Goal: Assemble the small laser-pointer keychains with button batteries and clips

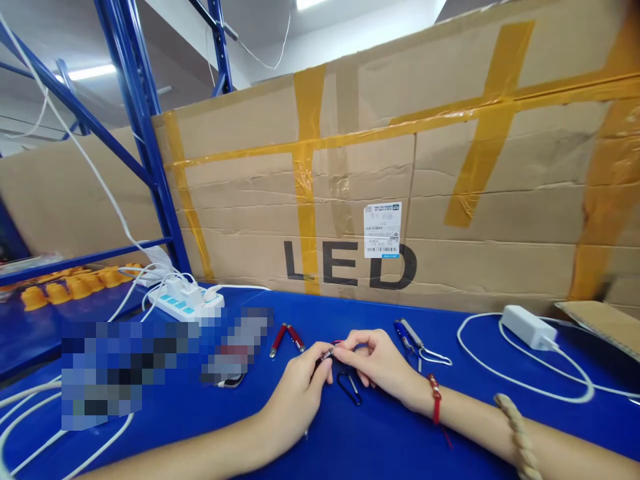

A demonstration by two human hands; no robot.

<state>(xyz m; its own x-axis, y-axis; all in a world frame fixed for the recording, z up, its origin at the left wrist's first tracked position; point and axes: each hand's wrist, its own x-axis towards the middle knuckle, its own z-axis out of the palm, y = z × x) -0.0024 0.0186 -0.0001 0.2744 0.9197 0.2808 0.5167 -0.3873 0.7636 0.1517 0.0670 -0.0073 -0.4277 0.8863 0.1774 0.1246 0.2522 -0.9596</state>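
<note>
My left hand [300,387] and my right hand [383,365] meet over the blue table, fingers pinched together. Between their fingertips is a small dark metallic piece [327,355], mostly covered by the fingers, so its kind is unclear. A black carabiner [350,388] hangs or lies just below the right fingers; whether it joins the held piece is hidden. Left of the hands lie two slim red tubes with silver ends, one red tube [279,340] and another red tube [296,338]. Beyond my right hand are a blue tube [404,335], a silver tube [411,332] and a silver carabiner [436,357].
A large taped cardboard box [240,207] walls off the back. A white power strip [187,303] with cables stands at the left, near several yellow plastic parts [77,287]. Blurred items, one phone-shaped, lie left. A white adapter [529,327] with a looped cable is right.
</note>
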